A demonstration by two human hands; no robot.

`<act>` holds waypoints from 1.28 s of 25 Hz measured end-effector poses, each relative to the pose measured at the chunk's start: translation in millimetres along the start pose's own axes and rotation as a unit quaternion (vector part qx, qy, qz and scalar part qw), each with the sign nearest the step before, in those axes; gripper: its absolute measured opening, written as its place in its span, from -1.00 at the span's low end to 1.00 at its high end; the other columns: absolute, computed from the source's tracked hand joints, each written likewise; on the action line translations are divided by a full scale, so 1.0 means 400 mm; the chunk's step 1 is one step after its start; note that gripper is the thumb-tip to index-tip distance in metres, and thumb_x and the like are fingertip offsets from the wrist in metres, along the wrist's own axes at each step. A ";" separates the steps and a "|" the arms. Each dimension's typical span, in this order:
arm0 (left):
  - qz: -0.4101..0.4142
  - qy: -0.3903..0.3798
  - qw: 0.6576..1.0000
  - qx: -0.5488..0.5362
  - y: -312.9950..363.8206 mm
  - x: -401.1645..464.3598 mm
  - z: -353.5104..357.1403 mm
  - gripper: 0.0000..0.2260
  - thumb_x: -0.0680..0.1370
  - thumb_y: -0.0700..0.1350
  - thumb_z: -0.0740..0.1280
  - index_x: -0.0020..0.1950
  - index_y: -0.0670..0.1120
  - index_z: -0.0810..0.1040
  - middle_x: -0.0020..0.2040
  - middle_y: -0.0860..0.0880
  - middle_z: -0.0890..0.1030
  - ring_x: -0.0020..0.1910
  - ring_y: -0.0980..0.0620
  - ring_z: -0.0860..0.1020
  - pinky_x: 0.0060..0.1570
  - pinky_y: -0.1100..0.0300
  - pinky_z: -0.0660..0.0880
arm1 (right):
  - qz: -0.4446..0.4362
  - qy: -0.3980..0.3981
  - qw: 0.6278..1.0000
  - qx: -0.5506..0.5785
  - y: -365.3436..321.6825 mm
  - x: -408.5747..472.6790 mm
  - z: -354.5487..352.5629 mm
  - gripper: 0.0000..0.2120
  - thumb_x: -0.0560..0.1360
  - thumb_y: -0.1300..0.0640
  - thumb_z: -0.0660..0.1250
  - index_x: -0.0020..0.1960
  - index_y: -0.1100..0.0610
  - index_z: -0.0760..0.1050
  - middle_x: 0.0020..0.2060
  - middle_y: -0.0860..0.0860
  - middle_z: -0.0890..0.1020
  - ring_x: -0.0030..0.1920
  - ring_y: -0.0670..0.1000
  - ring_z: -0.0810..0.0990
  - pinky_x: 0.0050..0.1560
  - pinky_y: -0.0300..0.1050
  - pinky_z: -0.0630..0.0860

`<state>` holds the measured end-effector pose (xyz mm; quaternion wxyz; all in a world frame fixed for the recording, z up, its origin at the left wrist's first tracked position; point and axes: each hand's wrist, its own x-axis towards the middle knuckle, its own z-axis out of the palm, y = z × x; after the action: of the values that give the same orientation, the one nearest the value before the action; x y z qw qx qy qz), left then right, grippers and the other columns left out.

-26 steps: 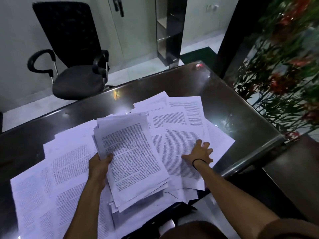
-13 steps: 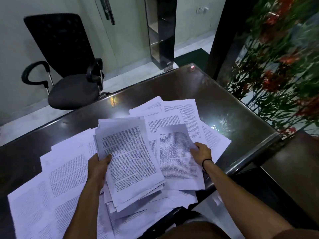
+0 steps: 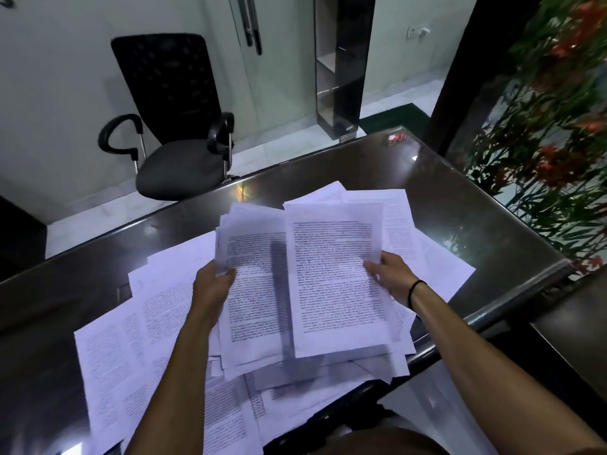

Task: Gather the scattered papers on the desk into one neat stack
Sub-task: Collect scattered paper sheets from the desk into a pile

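Observation:
My left hand (image 3: 213,285) grips the left edge of a thick bundle of printed papers (image 3: 253,284), held up over the dark glass-topped desk (image 3: 443,211). My right hand (image 3: 389,275) pinches the right edge of a single printed sheet (image 3: 335,274), which is lifted and overlaps the bundle's right side. More loose sheets (image 3: 131,339) lie spread over the desk to the left and beneath the bundle. Other sheets (image 3: 437,257) lie at the right, behind my right hand.
A black office chair (image 3: 177,126) stands beyond the desk's far edge. A plant with red flowers (image 3: 551,142) fills the right side past the desk. The desk's metal-trimmed right edge (image 3: 512,290) runs close to my right forearm.
My right hand pressed flat on a sheet, then took hold of it and lifted it left against the bundle. The left hand raised the bundle a little.

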<state>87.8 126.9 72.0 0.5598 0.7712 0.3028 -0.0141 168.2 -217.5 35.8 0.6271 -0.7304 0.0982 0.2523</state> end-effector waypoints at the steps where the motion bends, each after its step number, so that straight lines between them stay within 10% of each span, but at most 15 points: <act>1: -0.006 -0.033 0.999 -0.021 0.008 -0.016 0.012 -0.85 0.55 0.01 0.45 0.07 0.02 0.59 -0.02 0.00 0.70 -0.05 -0.09 0.68 -0.04 -0.02 0.64 | -0.003 -0.015 1.000 -0.011 -0.006 0.003 0.037 -0.71 0.61 0.20 0.29 0.32 0.19 0.51 0.18 0.11 0.63 0.13 0.13 0.62 0.16 0.07 0.55; 8: -0.085 -0.029 0.978 -0.188 0.015 -0.080 0.043 -0.74 0.67 0.04 0.24 0.02 -0.09 0.64 -0.26 -0.03 0.72 -0.16 -0.17 0.69 -0.34 0.14 0.60 | -0.049 -0.096 0.994 -0.006 -0.045 0.010 0.231 -0.85 0.62 0.23 0.26 0.18 0.11 0.44 -0.06 -0.08 0.61 -0.09 -0.08 0.58 -0.11 -0.28 0.52; 11: -0.083 -0.079 0.957 -0.267 -0.011 -0.080 0.027 -0.59 0.68 0.21 0.06 0.17 0.04 0.62 -0.02 -0.01 0.75 -0.06 -0.05 0.72 -0.19 0.10 0.66 | -0.057 -0.136 0.989 0.001 -0.042 0.020 0.249 -0.66 0.57 0.15 0.31 0.34 0.12 0.41 0.17 0.00 0.62 0.14 0.04 0.62 0.14 -0.05 0.57; 18: -0.121 -0.078 0.973 -0.180 -0.098 -0.037 0.076 -0.71 0.57 -0.20 0.41 0.30 -0.12 0.58 0.21 -0.19 0.66 0.13 -0.22 0.65 0.22 -0.21 0.54 | -0.003 -0.136 0.989 0.050 0.026 0.039 0.186 -0.60 0.53 0.19 0.41 0.34 0.13 0.44 0.21 0.09 0.62 0.22 0.16 0.59 0.31 0.11 0.50; 24: -0.153 -0.120 0.958 -0.212 0.003 -0.030 0.253 -0.77 0.67 0.04 0.25 0.10 -0.05 0.63 0.00 -0.03 0.74 -0.10 -0.01 0.69 -0.15 0.16 0.60 | 0.053 -0.125 0.977 0.165 0.113 0.082 -0.003 -0.18 0.36 0.23 0.57 0.52 0.21 0.26 0.34 0.18 0.52 0.29 0.17 0.56 0.37 0.16 0.42; 28: -0.154 0.043 0.982 0.104 -0.014 0.062 0.358 -0.45 0.45 0.38 0.30 0.20 -0.02 0.52 0.16 -0.10 0.64 0.10 -0.20 0.60 -0.02 0.04 0.49 | 0.029 -0.026 0.983 0.180 0.110 0.106 -0.218 -0.44 0.40 0.20 0.50 0.34 0.35 0.45 0.15 0.19 0.65 0.01 0.13 0.70 0.00 0.00 0.65; 32: -0.156 0.042 0.944 0.289 -0.066 0.055 0.451 -0.05 0.23 0.48 0.44 0.41 -0.06 0.32 0.32 -0.17 0.48 0.29 -0.24 0.50 0.11 -0.13 0.49 | 0.049 0.032 0.974 0.220 0.105 0.142 -0.398 -0.65 0.56 0.38 0.25 0.34 0.35 0.44 0.14 0.21 0.64 -0.11 0.12 0.72 -0.12 0.06 0.67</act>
<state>150.4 -15.3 -25.6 0.2908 0.8429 0.4254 -0.1551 236.4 -369.5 -15.0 0.7558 -0.5763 0.2073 0.2318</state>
